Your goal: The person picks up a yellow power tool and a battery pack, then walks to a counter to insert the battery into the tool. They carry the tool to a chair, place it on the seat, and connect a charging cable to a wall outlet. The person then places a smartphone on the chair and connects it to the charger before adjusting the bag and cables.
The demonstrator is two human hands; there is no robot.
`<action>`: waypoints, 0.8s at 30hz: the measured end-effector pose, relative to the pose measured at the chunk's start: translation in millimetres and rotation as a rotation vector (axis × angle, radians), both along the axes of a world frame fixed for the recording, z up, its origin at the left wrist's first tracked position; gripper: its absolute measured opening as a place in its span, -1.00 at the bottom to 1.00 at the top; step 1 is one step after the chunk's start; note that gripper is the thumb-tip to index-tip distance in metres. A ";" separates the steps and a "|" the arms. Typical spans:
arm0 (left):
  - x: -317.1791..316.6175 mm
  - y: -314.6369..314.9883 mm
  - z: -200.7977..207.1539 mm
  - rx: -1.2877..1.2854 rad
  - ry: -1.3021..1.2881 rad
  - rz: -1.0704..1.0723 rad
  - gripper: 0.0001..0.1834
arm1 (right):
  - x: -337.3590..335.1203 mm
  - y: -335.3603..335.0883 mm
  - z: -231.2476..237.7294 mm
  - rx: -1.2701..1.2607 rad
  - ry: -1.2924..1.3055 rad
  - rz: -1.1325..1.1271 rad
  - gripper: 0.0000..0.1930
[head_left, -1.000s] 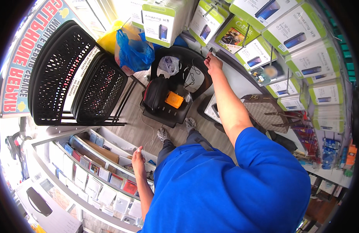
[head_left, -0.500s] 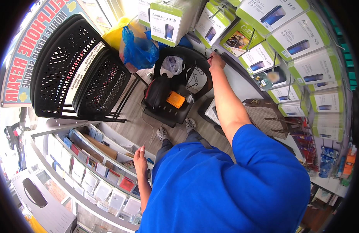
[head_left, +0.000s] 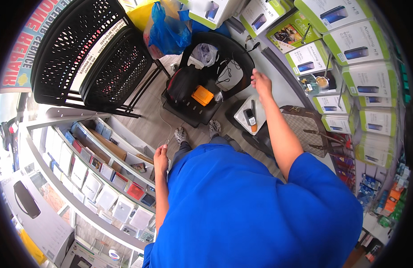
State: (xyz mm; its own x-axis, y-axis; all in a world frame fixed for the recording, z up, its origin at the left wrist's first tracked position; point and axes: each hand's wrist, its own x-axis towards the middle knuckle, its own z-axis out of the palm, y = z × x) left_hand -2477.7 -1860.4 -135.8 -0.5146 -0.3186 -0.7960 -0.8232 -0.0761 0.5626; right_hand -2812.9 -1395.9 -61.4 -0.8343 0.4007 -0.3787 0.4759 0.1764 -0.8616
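My left hand [head_left: 161, 159] is low at the left, beside the glass display case, its fingertips pinched on a thin white cable [head_left: 164, 120]. The cable runs up from the fingers across the floor toward the black chair. My right hand [head_left: 262, 85] is raised in front of the white ledge, fingers loosely bent and slightly apart, with nothing visible in them. A black plug [head_left: 255, 46] on a cord sits on the ledge just beyond it. On the black chair [head_left: 195, 117] are an orange box-like device [head_left: 202, 96], a dark bag [head_left: 184, 85] and a clear plastic bag [head_left: 205, 54].
Packaged screen protectors [head_left: 349, 49] hang on the wall at the right. A patterned handbag [head_left: 300, 129] and a seat with a black handset [head_left: 249, 117] stand below. Folded black chairs [head_left: 94, 58] lean at the left, above the display case [head_left: 103, 174]. A blue plastic bag [head_left: 168, 33] is at the back.
My right hand has let go of the black plug and drawn back toward me. The view has shifted, uncovering the handset on the seat. My left hand still pinches the cable.
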 end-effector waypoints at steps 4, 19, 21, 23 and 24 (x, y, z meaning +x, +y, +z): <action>-2.5 2.8 -40.5 -0.073 -0.024 -0.108 -0.36 | 143.4 14.7 -66.1 0.238 -0.370 0.389 -0.63; 101.5 14.8 -129.9 -0.079 -0.196 0.128 -0.46 | 224.2 116.4 -76.7 0.283 -0.723 0.355 -0.74; 96.1 26.9 -136.4 -0.024 -0.203 0.216 -0.47 | 181.2 81.0 -58.0 0.291 -0.640 0.473 -0.76; 86.3 49.1 -138.8 -0.071 -0.119 0.276 -0.46 | 151.3 47.2 -41.8 0.280 -0.589 0.593 -0.74; 82.0 64.7 -138.4 -0.063 -0.067 0.349 -0.46 | 139.5 30.8 -36.3 0.311 -0.542 0.692 -0.72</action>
State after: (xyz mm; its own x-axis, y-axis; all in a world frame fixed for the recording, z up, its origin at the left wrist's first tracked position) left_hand -2395.7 -1795.7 -274.2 -0.3135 -0.5152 -0.7977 -0.7892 -0.3258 0.5206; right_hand -2673.4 -1365.1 -97.7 -0.6660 0.0293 -0.7454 0.5020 0.7567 -0.4188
